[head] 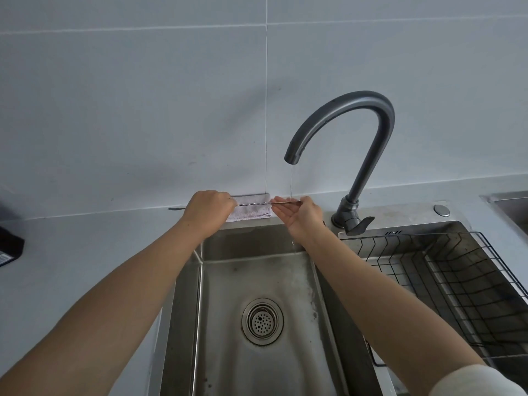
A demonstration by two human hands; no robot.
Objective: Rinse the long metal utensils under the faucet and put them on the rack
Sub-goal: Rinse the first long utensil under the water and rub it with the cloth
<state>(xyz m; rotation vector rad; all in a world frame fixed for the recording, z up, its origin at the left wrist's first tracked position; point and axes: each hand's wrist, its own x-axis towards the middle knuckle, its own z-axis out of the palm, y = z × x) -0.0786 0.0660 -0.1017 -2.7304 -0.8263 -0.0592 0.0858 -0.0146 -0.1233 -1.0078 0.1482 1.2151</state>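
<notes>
A long thin metal utensil (254, 205) with a twisted shaft lies level across the back of the sink, under the faucet's spout (291, 158). My left hand (207, 208) grips its shaft, and the utensil's end pokes out to the left of that fist. My right hand (300, 214) pinches the other end between thumb and fingertips, palm turned up, right where a thin stream of water falls. The wire rack (445, 270) sits over the right part of the sink and looks bare.
A steel sink (223, 281) with a round drain strainer (263, 320) lies below my arms. A folded pale cloth (251, 214) rests on the back ledge behind the utensil. The faucet handle (358, 225) is at the right. A dark object (8, 244) sits at the counter's left edge.
</notes>
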